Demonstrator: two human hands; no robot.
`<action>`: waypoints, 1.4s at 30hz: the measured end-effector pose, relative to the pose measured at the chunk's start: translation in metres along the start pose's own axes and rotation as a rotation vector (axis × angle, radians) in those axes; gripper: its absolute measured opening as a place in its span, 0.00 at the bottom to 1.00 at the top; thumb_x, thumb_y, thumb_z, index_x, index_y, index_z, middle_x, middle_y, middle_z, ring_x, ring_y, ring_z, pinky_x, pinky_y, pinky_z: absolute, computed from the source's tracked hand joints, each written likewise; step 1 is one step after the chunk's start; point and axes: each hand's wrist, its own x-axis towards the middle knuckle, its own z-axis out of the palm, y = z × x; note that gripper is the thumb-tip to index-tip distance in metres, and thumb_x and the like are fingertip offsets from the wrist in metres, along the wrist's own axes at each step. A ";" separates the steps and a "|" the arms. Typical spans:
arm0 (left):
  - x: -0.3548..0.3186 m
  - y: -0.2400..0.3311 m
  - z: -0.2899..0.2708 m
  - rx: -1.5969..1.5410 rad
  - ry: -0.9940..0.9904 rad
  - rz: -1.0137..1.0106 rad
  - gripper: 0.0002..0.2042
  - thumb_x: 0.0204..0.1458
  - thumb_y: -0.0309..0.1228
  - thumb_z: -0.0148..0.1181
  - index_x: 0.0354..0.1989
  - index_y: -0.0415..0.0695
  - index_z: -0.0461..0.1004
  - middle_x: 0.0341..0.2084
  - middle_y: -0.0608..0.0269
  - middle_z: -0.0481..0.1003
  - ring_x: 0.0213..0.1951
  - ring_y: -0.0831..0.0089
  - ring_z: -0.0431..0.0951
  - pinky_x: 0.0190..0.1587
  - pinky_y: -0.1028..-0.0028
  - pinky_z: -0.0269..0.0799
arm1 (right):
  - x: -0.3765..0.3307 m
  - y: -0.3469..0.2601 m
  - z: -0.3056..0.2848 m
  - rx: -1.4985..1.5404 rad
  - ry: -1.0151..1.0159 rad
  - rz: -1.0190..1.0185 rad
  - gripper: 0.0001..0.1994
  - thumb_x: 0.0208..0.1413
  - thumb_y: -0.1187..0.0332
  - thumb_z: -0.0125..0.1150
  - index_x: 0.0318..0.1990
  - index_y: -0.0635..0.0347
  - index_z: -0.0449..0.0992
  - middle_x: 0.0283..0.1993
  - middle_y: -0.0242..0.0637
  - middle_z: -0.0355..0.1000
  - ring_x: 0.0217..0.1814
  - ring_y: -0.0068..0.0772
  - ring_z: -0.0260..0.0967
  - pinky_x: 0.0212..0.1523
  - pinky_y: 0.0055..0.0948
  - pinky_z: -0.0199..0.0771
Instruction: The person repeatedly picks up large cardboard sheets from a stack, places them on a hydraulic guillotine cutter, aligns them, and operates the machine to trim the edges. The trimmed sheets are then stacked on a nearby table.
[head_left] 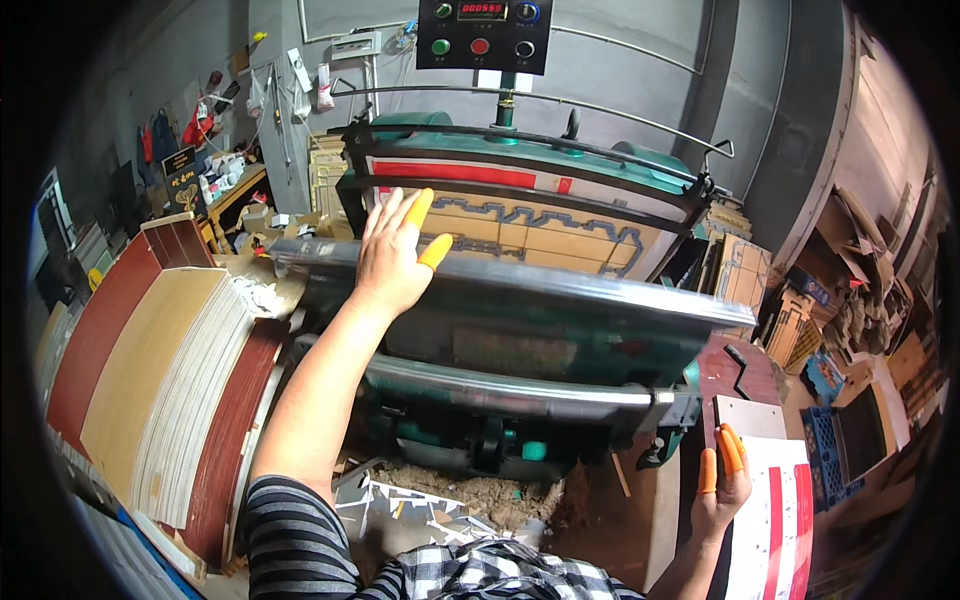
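Observation:
My left hand (393, 262) is raised in front of a green die-cutting press (600, 168), fingers stretched and apart, with orange finger cots on the thumb and forefinger. Behind it stands a wooden die board (575, 237) with grey rubber strips along its blade lines. Below that, a flat metal platen (500, 325) tilts, its edge blurred. I cannot tell whether the hand touches the press. My right hand (725, 487), also wearing orange finger cots, is at the left edge of a stack of white and red printed sheets (760, 530). Its fingers are apart, and no sheet shows between them.
Tall stacks of board (190, 390) stand at my left. A control panel (482, 40) with buttons hangs above the press. Paper scraps (420, 515) lie underneath. A black bent tool (738, 370) rests on the right side table, near a blue crate (830, 470).

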 end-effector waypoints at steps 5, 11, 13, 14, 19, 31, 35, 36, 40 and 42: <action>-0.071 -0.035 0.021 0.173 -0.578 -0.198 0.33 0.56 0.46 0.56 0.65 0.39 0.58 0.62 0.49 0.63 0.67 0.53 0.55 0.68 0.55 0.45 | 0.023 -0.015 0.031 -0.019 -0.151 -0.057 0.18 0.54 0.75 0.62 0.52 0.71 0.73 0.55 0.53 0.71 0.56 0.46 0.70 0.57 0.33 0.67; -0.192 -0.086 0.027 0.311 -1.038 -0.377 0.42 0.54 0.61 0.48 0.70 0.43 0.51 0.70 0.57 0.49 0.71 0.56 0.44 0.70 0.52 0.36 | 0.010 0.123 0.143 -0.414 -0.818 0.028 0.31 0.58 0.51 0.57 0.62 0.63 0.64 0.69 0.51 0.54 0.69 0.54 0.53 0.67 0.49 0.51; -0.219 -0.084 0.018 0.290 -1.189 -0.349 0.43 0.53 0.63 0.48 0.70 0.45 0.51 0.70 0.57 0.49 0.71 0.54 0.43 0.70 0.49 0.34 | -0.005 0.124 0.164 -0.513 -0.997 0.176 0.34 0.60 0.46 0.52 0.67 0.59 0.58 0.71 0.51 0.51 0.73 0.56 0.47 0.68 0.51 0.48; -0.231 -0.082 0.010 0.283 -1.258 -0.344 0.43 0.52 0.64 0.47 0.70 0.46 0.51 0.70 0.57 0.48 0.71 0.53 0.43 0.70 0.48 0.33 | -0.015 0.124 0.166 -0.533 -1.111 0.163 0.37 0.59 0.42 0.50 0.68 0.57 0.56 0.72 0.50 0.48 0.74 0.54 0.44 0.69 0.52 0.46; -0.279 -0.061 -0.070 0.110 -1.207 -0.310 0.50 0.44 0.72 0.49 0.70 0.47 0.53 0.71 0.60 0.47 0.72 0.52 0.41 0.69 0.48 0.32 | -0.038 0.089 0.106 -0.334 -1.253 0.235 0.49 0.44 0.28 0.55 0.66 0.57 0.60 0.73 0.52 0.45 0.75 0.55 0.40 0.70 0.52 0.40; -0.220 -0.127 -0.112 -0.110 -0.783 0.202 0.20 0.45 0.23 0.56 0.50 0.49 0.75 0.49 0.57 0.75 0.51 0.57 0.74 0.50 0.63 0.71 | -0.086 -0.014 0.019 -0.531 -0.730 -0.312 0.14 0.62 0.69 0.50 0.53 0.58 0.74 0.49 0.52 0.73 0.48 0.49 0.72 0.48 0.39 0.73; -0.106 -0.146 -0.187 0.100 -0.842 0.198 0.13 0.47 0.30 0.56 0.41 0.58 0.80 0.33 0.53 0.79 0.38 0.53 0.79 0.41 0.60 0.74 | -0.075 -0.035 0.062 -0.435 -0.681 -0.170 0.14 0.53 0.82 0.51 0.48 0.67 0.75 0.45 0.56 0.74 0.48 0.54 0.74 0.50 0.38 0.73; -0.078 -0.153 -0.215 0.111 -0.770 0.292 0.15 0.46 0.29 0.56 0.41 0.61 0.80 0.34 0.56 0.80 0.37 0.55 0.79 0.40 0.60 0.74 | -0.069 -0.052 0.070 -0.388 -0.666 -0.150 0.17 0.49 0.83 0.53 0.49 0.66 0.74 0.47 0.54 0.73 0.50 0.55 0.72 0.52 0.40 0.71; -0.026 -0.167 -0.381 0.402 -0.718 0.139 0.22 0.47 0.25 0.57 0.50 0.67 0.78 0.35 0.61 0.80 0.39 0.63 0.80 0.40 0.66 0.74 | -0.041 -0.155 0.140 -0.204 -0.613 -0.035 0.20 0.47 0.85 0.55 0.51 0.64 0.75 0.50 0.54 0.73 0.55 0.49 0.71 0.55 0.36 0.69; -0.044 -0.161 -0.493 0.652 -0.653 0.017 0.26 0.43 0.26 0.63 0.52 0.69 0.75 0.38 0.62 0.80 0.41 0.64 0.79 0.44 0.65 0.73 | -0.027 -0.203 0.202 -0.023 -0.562 -0.172 0.18 0.52 0.81 0.56 0.51 0.61 0.75 0.51 0.52 0.74 0.56 0.47 0.72 0.59 0.32 0.67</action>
